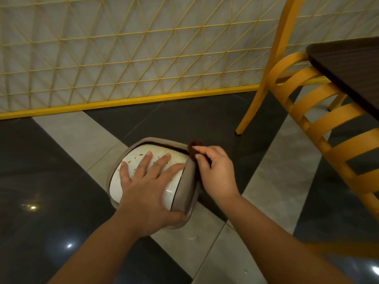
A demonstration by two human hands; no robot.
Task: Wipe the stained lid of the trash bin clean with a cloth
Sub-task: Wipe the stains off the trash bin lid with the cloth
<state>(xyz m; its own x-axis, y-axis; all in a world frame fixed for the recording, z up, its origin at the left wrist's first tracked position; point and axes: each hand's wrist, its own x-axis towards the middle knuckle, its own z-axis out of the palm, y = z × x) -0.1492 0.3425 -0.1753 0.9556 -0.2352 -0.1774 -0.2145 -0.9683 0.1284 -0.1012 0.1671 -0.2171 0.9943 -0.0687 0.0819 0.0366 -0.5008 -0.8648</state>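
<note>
Dark and grey floor tiles [67, 138] by a yellow lattice screen [127, 58]: a trash bin lid [141, 158] steadied for wiping.

With fingers spread flat, the left hand [147, 181] presses on the white flap of the lid, while the right hand [217, 171] pinches a small dark brown cloth [193, 149] against the lid's grey rim [189, 181] at its far right corner. Brown specks dot the white flap near the left fingertips, and a stained streak runs under the far edge of the rim. To wipe well, I judge the left hand should keep the flap from swinging while the cloth is drawn along the rim in firm strokes, then moved onto the specks; the left hand will need to shift aside to uncover them. A yellow chair [320, 111] and a dark table [348, 66] stand to the right, well apart from the bin.
</note>
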